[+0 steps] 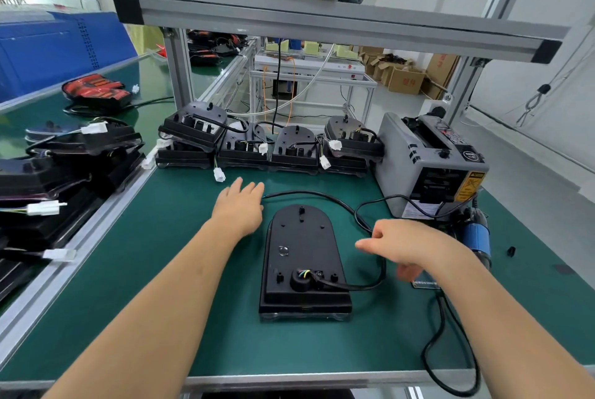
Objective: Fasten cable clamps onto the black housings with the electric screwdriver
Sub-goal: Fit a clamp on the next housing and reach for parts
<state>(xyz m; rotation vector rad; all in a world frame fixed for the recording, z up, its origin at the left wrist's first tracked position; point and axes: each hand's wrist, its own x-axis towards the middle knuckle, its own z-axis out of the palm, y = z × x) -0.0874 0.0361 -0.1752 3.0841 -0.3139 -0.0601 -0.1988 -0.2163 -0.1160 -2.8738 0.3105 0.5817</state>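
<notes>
A black housing (302,257) lies flat on the green mat in front of me, arched end away. Its black cable (325,196) leaves the near end, loops right and runs back around the top. My left hand (240,205) reaches forward left of the housing, fingers straight, holding nothing. My right hand (402,245) hovers right of the housing over the cable loop, fingers loosely curled, thumb pointing left; whether it touches the cable is unclear. The electric screwdriver (476,237), blue-banded, lies behind my right hand. A small black clamp (511,250) sits on the mat at far right.
Several housings (267,144) with white connectors are lined up along the back of the mat. A grey tape dispenser (431,163) stands at the back right. More housings (64,166) are piled on the left bench. An aluminium shelf frame (322,15) spans overhead.
</notes>
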